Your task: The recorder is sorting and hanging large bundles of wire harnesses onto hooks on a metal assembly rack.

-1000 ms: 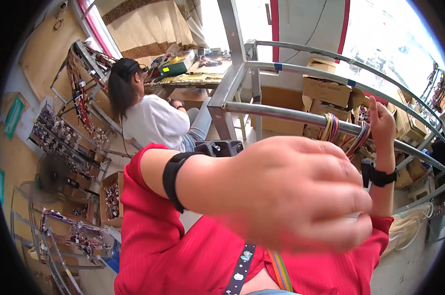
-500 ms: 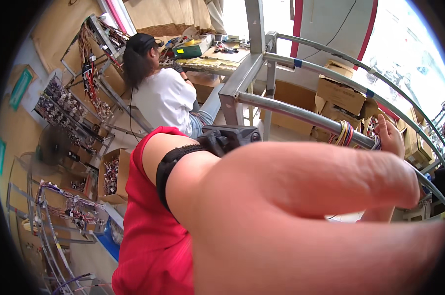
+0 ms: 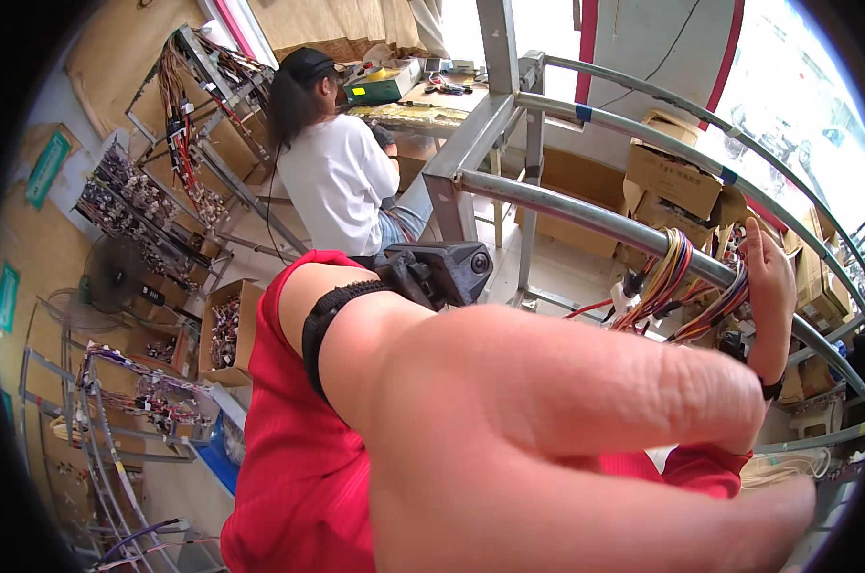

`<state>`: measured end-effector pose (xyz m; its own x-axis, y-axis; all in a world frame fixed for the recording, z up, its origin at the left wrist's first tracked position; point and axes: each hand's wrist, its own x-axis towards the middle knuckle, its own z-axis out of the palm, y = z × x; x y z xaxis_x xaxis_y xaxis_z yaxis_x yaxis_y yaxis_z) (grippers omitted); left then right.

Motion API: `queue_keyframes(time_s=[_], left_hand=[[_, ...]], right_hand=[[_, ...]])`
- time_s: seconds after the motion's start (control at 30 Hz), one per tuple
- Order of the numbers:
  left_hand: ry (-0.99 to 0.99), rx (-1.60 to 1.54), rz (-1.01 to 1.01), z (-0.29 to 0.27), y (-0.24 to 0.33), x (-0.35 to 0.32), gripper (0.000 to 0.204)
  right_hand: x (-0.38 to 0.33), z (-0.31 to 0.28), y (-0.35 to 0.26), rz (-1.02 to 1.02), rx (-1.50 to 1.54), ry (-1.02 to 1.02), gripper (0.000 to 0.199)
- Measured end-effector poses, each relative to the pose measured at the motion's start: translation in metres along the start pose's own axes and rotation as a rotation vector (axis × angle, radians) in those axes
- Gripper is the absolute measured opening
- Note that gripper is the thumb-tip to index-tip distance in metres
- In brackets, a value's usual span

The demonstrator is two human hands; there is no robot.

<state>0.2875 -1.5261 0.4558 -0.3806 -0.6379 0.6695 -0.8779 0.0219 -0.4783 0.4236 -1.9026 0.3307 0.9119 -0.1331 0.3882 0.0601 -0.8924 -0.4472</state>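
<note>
My left hand [image 3: 547, 430] looms very large and close, its thumb stretched to the right and apart from the blurred lower fingers. It is open, and nothing shows in it. A black elastic band [image 3: 332, 329] circles this wrist and carries a small dark camera [image 3: 442, 272]. Farther right, my right hand [image 3: 772, 282] is raised beside the metal rail [image 3: 585, 215], a finger pointing up. It is next to a bundle of multicoloured wires [image 3: 728, 301]; whether it touches them I cannot tell. Another looped wire bundle [image 3: 671, 277], with white connectors, hangs over the rail.
A person in a white top [image 3: 332, 181] sits at a cluttered workbench [image 3: 423, 113]. Cardboard boxes [image 3: 676, 181] stand behind the rail. At left are wire-hung racks [image 3: 179, 115], a fan [image 3: 112, 272] and a carton of connectors [image 3: 227, 329].
My left hand has moved down and slightly left, uncovering more of the hanging wires. My right forearm, black wristband and red sleeve now show. The scene has shifted slightly right.
</note>
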Motion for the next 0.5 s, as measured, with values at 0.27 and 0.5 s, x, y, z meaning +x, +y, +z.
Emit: queue_keyframes(time_s=[0.27,0.5], left_hand=[[0.225,0.085,0.077,0.035,0.01,0.014,0.018],[0.022,-0.024,-0.35,0.016,0.027,0.017,0.015]], right_hand=[[0.0,0.006,0.002,0.009,-0.03,0.033,0.075],[-0.01,-0.008,-0.002,0.05,-0.073,0.082,0.073]])
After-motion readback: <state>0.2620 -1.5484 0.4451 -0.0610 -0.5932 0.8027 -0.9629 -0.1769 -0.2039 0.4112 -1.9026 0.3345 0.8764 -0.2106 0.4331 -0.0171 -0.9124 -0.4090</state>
